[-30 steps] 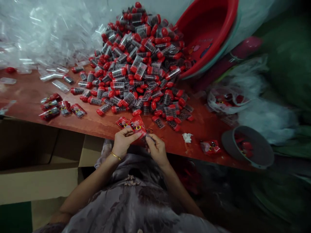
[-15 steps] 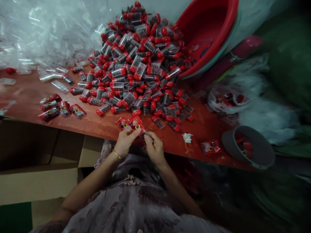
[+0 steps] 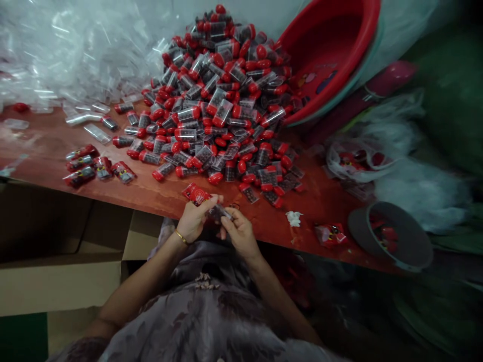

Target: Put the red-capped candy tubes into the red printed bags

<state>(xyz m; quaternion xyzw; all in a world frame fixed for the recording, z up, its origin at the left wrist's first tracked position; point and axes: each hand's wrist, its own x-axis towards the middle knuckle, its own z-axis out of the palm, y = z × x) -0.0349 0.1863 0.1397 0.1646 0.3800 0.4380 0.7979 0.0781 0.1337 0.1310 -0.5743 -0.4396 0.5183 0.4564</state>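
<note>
Red-brown table (image 3: 45, 138) carried a big heap of red-capped clear tubes (image 3: 222, 100) at centre, spilling from a tipped red basin (image 3: 328, 55) — clear empty tubes (image 3: 75, 65) piled far left. A few wrapped packets (image 3: 94, 168) lay near the front edge, one more packet (image 3: 331, 234) and a white scrap (image 3: 293, 217) to the right.

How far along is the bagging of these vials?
Done: a few bagged packets lie at the table's left, one more on the right. In hand: left hand holds a red wrapper, right hand a vial. Left: the big vial pile.
</note>
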